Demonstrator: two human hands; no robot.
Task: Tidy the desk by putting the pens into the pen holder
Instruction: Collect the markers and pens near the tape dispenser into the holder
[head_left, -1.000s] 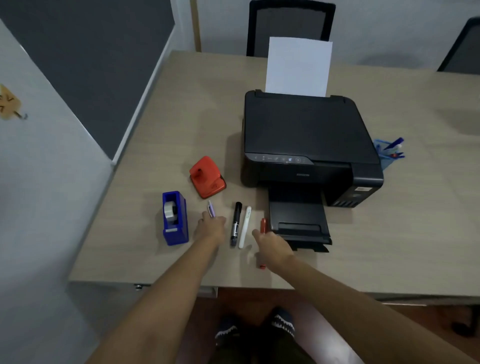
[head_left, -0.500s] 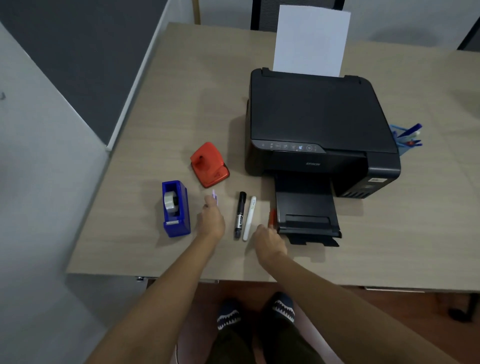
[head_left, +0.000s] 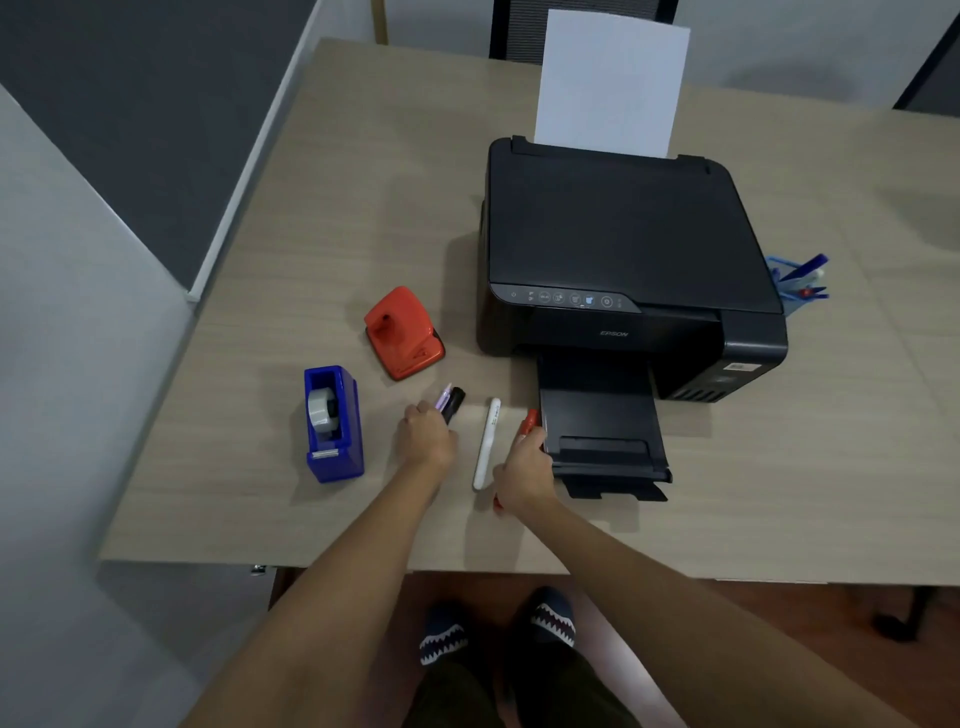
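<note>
My left hand is closed around a purple pen and a black marker; their tips stick out past my fingers. A white pen lies alone on the desk between my hands. My right hand grips a red marker, whose ends show above and below the fist, right beside the printer's output tray. The blue pen holder stands behind the printer's right side, mostly hidden, with blue pens poking out.
A black printer with a white sheet in its feeder fills the desk's middle; its output tray juts toward me. A red hole punch and a blue tape dispenser sit at the left. A partition wall borders the left.
My left hand has gathered the black marker next to the purple pen, leaving the white pen alone. My right hand has closed on the red marker. The camera has tilted down and closer.
</note>
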